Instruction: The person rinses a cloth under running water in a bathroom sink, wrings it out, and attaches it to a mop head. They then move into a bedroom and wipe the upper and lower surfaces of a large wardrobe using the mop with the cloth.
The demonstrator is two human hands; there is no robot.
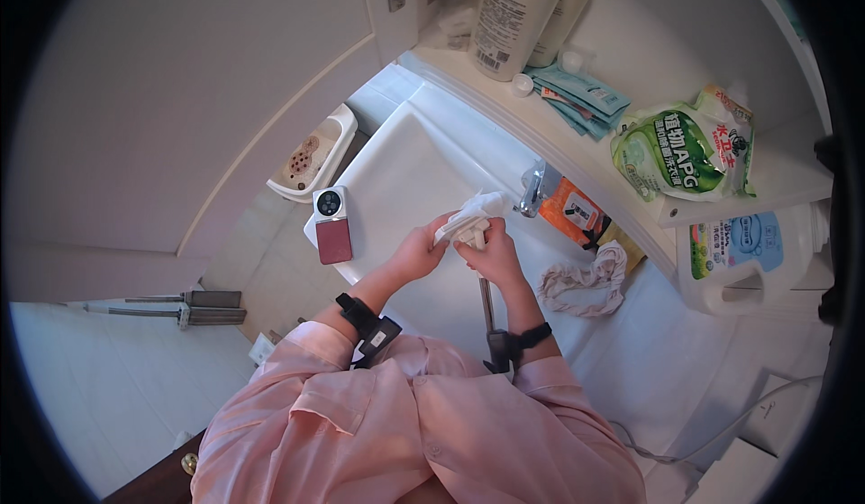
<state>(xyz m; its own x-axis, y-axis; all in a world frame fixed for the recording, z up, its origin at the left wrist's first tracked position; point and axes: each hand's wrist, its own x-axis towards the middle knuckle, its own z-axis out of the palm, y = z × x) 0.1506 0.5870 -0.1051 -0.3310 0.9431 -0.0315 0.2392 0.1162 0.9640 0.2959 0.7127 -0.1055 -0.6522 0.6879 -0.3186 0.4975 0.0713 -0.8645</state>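
Note:
Both hands meet over the white sink basin [419,159], close to the chrome faucet [533,188]. My left hand [426,247] grips one side of a white plastic mop head [466,228]. A crumpled white cloth or wipe [488,204] covers its far end. On the other side, my right hand [492,250] holds the same head where a metal pole [486,301] runs down from it towards my body. The fingers partly hide how the head and pole join.
A phone in a red and white case [333,227] lies on the sink's left rim. Right of the faucet are an orange packet [573,212] and a fabric headband [581,281]. Bottles [517,17], sachets [588,98] and a green detergent pouch [682,146] occupy the shelf above. An open cabinet door [189,98] fills the left.

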